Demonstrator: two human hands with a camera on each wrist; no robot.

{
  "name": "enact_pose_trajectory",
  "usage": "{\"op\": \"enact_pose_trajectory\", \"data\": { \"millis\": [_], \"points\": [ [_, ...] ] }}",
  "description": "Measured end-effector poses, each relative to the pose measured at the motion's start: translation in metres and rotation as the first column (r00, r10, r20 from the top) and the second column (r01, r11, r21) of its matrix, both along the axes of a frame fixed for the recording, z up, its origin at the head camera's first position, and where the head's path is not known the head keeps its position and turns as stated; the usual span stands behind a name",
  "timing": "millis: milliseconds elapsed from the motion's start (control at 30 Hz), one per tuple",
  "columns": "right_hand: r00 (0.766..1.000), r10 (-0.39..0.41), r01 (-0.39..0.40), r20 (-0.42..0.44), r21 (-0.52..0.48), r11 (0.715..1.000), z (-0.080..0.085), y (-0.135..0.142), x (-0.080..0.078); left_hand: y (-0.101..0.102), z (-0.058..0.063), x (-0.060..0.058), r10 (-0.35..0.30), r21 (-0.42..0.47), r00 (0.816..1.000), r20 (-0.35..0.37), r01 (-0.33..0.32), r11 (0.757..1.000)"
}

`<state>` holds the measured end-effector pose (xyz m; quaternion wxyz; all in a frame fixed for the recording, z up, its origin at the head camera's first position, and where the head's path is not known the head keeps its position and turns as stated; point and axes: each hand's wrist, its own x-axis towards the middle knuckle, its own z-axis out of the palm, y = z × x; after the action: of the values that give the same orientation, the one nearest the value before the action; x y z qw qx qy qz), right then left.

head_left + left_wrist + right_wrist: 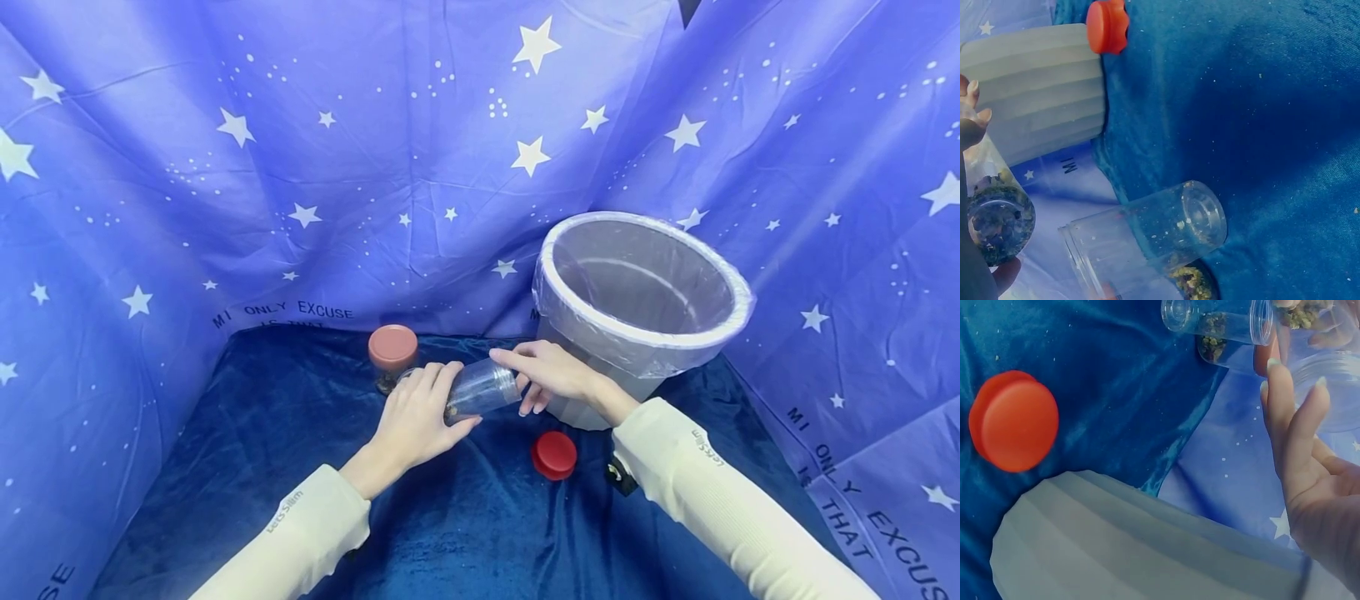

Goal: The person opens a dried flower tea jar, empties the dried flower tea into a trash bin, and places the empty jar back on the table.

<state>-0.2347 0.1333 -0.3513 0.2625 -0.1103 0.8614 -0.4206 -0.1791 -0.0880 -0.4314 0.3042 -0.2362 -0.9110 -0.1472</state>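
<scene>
My left hand (420, 412) grips a clear jar (480, 387) round its body and holds it tilted, the mouth to the right. Dried yellow-green bits (1000, 219) lie at its bottom end in the left wrist view. At the jar's mouth is my right hand (558, 375), fingers loosely extended; its fingertips (1317, 394) overlap the rim in the right wrist view. Behind my left hand stands a jar with a pink-orange lid (393, 346) and similar dried bits (1213, 344). Next to it stands a lidless clear jar (1147, 234) with a few crumbs.
A red lid (555, 454) with a scalloped edge lies on the blue cloth (450, 533) in front of the bin. The tall pale bin (645, 342), lined with a clear bag, stands behind my right hand. Star-printed curtains (375, 167) enclose the back and sides.
</scene>
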Motion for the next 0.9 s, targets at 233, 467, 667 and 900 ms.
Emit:
{"op": "enact_pose_trajectory", "data": {
  "millis": [233,467,667,900],
  "points": [
    [0.999,-0.011,0.014,0.031,-0.081,0.997,-0.0029,0.0002,-0.0016,0.0024,-0.0012,0.0001,0.007,0.001,0.999,-0.047,-0.007,1.000],
    [0.998,-0.043,0.047,0.036,-0.124,0.991,-0.0030,0.0005,-0.0037,0.0047,0.0017,-0.0016,0.023,0.021,0.999,-0.044,-0.022,1.000],
    [0.998,-0.057,0.058,0.015,-0.152,0.987,-0.0014,-0.0001,-0.0039,0.0050,0.0066,-0.0042,0.027,0.042,0.999,-0.032,-0.026,0.999],
    [0.999,-0.031,0.027,-0.019,-0.170,0.985,-0.0028,-0.0020,-0.0014,0.0041,0.0075,-0.0035,0.035,0.059,0.999,0.031,-0.037,0.998]
  ]
}}
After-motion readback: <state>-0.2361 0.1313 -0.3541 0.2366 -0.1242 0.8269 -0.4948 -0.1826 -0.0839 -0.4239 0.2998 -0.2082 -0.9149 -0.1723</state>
